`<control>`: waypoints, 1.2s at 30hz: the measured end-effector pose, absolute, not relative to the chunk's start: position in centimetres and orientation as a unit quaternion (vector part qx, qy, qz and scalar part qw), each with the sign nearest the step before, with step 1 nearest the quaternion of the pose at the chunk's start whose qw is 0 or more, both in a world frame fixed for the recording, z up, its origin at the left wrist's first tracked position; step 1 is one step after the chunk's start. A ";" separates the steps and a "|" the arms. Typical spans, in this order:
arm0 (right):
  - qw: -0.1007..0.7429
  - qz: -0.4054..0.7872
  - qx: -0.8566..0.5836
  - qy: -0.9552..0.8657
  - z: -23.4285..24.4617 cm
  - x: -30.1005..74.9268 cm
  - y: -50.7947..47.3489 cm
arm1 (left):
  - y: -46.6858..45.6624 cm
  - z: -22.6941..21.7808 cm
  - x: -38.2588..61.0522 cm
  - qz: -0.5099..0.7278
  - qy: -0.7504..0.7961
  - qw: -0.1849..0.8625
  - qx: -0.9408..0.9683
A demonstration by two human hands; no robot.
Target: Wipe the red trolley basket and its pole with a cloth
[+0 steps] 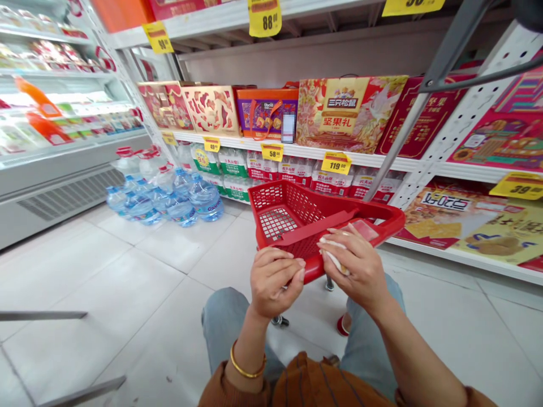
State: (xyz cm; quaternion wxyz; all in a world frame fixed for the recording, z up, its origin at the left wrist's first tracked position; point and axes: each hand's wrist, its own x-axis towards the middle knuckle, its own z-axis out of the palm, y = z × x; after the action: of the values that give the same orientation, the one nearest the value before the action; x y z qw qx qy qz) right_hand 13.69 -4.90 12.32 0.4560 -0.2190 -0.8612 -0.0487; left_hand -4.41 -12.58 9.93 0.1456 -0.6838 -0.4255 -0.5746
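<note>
A red plastic shopping cart (316,226) with a perforated basket stands in front of my knees. My left hand (275,281) is closed around the near left end of its rim. Under the curled fingers of my right hand (358,265) is a folded white cloth (337,254), pressed against the near rim to the right of my left hand. Part of the cloth is hidden by the fingers. Beside the right hand, a pale label panel (365,229) sits on the cart's rim. Nothing is visible inside the basket.
Behind the cart, a white shelf (237,137) carries gift boxes (352,113) with yellow price tags. Packs of bottled water (263,167) stand below. Large water jugs (206,198) are on the floor at left, near a refrigerated case (80,186). A grey metal pole (394,147) slants at right.
</note>
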 end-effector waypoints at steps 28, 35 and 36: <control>0.428 -0.009 -0.188 -0.884 11.7 11.8 -7.0 | -14.7 11.4 -2.9 -0.450 -0.563 0.238 -0.652; 0.464 -0.016 -0.212 -0.860 12.5 10.8 -7.1 | -13.9 9.7 -1.8 -0.449 -0.569 0.269 -0.634; 0.458 -0.025 -0.202 -0.866 12.6 10.6 -7.2 | -13.9 9.6 -1.9 -0.450 -0.563 0.273 -0.637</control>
State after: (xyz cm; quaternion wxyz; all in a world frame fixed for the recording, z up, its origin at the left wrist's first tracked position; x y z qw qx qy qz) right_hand 10.57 -7.17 12.57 0.4575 -0.2024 -0.8655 -0.0247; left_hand -1.85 -13.92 9.57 0.2731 -0.6375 -0.5627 -0.4499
